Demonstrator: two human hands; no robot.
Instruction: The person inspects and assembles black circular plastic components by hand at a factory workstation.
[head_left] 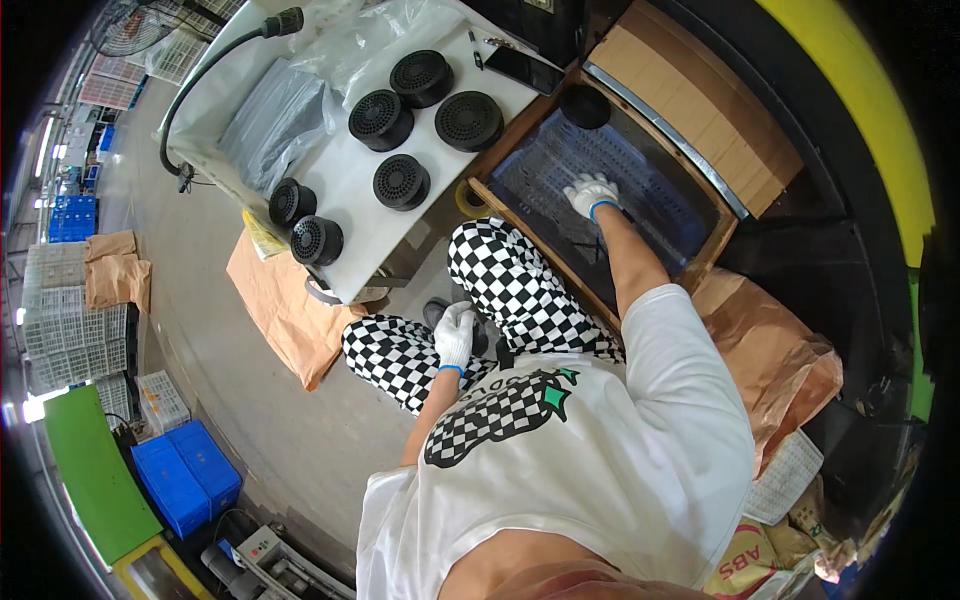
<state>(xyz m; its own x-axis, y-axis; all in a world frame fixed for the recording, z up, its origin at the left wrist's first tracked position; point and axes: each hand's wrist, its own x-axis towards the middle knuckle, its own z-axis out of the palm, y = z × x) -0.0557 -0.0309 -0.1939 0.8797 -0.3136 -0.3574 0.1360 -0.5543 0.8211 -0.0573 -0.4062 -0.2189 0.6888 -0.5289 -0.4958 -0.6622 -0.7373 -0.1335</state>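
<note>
the right hand (591, 193), gloved in white, lay open and flat on a dark perforated tray (640, 185) inside the wooden box (712, 256) on the right. the left hand (456, 335), also gloved, rested loosely curled on a checkered knee. round black grilles (401, 182) sat on the white table (345, 190), far left.

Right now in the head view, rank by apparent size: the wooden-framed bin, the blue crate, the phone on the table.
1. wooden-framed bin
2. blue crate, though fisheye distortion near the rim makes this less sure
3. phone
</note>
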